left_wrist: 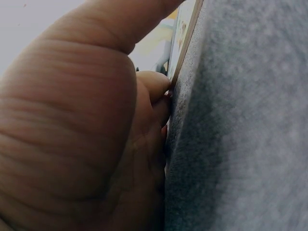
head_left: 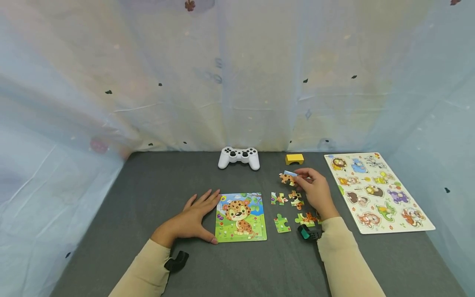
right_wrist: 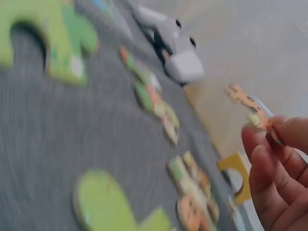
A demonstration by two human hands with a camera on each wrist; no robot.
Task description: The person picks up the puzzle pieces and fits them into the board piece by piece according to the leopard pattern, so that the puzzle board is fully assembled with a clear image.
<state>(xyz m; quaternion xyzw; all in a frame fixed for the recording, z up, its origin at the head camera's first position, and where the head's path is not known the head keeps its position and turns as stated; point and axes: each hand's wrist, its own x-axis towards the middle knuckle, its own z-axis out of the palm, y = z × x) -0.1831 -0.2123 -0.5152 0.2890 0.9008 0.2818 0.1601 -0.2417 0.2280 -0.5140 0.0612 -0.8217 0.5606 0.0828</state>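
My right hand [head_left: 316, 192] pinches a jigsaw piece [head_left: 286, 178] with brown spots and a blue edge between thumb and fingers. In the right wrist view this spotted piece [right_wrist: 248, 100] is raised above the table. My left hand [head_left: 191, 218] lies spread at the left side of a square leopard puzzle board [head_left: 259, 231], thumb by its lower left corner and fingertips by its upper left. Between the board and my right hand lie several loose pieces, among them a green piece [head_left: 282, 223] and a piece with a flower picture [head_left: 278, 199].
A white game controller [head_left: 239, 157] stands at the back of the grey table [head_left: 148, 181], with a yellow arch block [head_left: 294, 159] to its right. A large animal peg board [head_left: 389, 194] lies at the right. A pale curtain [head_left: 259, 82] closes off the back and sides.
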